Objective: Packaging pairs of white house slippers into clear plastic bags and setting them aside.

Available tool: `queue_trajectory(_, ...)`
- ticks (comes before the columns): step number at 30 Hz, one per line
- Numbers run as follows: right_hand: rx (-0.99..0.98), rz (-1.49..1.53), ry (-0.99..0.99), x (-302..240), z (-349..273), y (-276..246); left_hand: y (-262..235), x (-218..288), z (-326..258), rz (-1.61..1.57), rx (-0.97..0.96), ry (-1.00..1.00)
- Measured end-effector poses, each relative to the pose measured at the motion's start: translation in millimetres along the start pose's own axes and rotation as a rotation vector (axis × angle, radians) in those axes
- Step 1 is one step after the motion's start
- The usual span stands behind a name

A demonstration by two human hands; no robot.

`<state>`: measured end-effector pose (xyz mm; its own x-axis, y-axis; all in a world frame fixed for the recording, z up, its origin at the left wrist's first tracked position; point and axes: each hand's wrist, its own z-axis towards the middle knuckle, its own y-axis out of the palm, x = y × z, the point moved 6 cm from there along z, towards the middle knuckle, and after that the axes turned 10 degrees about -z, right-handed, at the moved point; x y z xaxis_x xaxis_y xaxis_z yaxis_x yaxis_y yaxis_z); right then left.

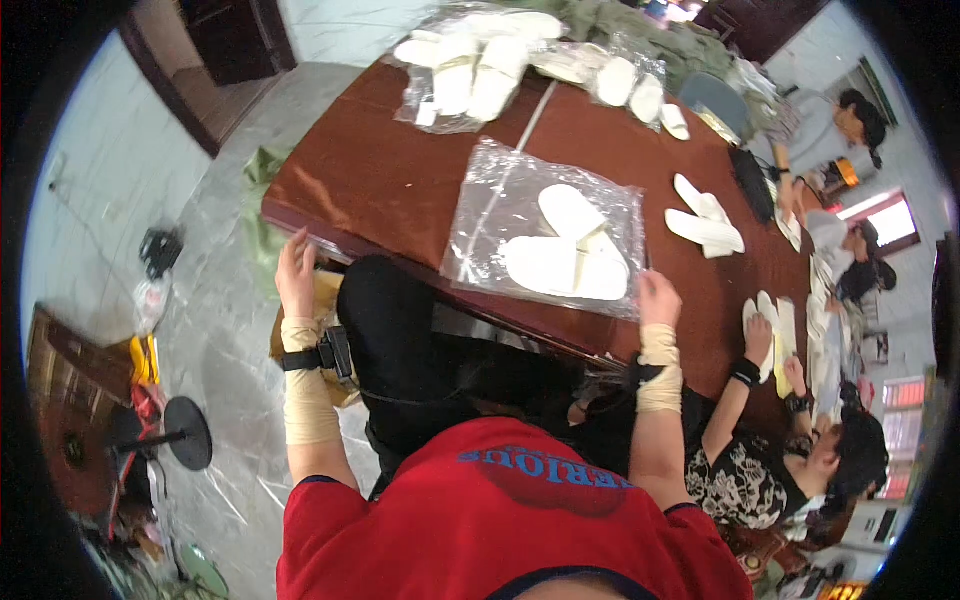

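Note:
On the table before me a clear plastic bag (480,225) lies flat, with a pair of white slippers (540,262) in or on it; I cannot tell which. One slipper lies sideways nearest me and the other slants behind it. My right hand (658,298) is at the bag's lower right edge, its fingers curled and pinching the plastic there. Off to the left, my left hand (296,278) hovers by the table's left front edge with fingers loosely extended and nothing in them. Both forearms wear beige wraps and black straps.
Several bagged white slippers (472,75) lie along the far side of the brown table (370,160). A loose white pair (705,225) sits to the right. Co-workers handle slippers along the right side, one person's hand (760,335) close by. A round black stand (188,433) is left on the floor.

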<state>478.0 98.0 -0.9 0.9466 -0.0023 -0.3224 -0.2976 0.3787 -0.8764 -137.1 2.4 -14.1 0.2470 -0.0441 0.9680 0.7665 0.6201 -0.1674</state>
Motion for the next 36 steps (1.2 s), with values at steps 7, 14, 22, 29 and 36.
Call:
queue_trajectory(7, -0.643, 0.901, 0.415, -152, -33, 67, 187, 111, -19, 0.005, -0.538, 0.583)
queue_trajectory(14, -0.63, 0.577, 0.2, -135, -28, 9, 312, 24, -48, 0.408, -0.824, 0.668)
queue_trajectory(22, -0.594, -0.204, -0.606, -114, 22, -36, 294, 26, -44, 0.384, -0.684, 0.515)
queue_trajectory(29, -0.723, -0.447, -0.781, -125, 50, 15, 300, 32, -56, 0.506, -0.626, 0.64)
queue_trajectory(36, -0.506, -0.249, -0.797, -153, 67, 49, 303, 26, -59, 0.512, -0.718, 0.662)
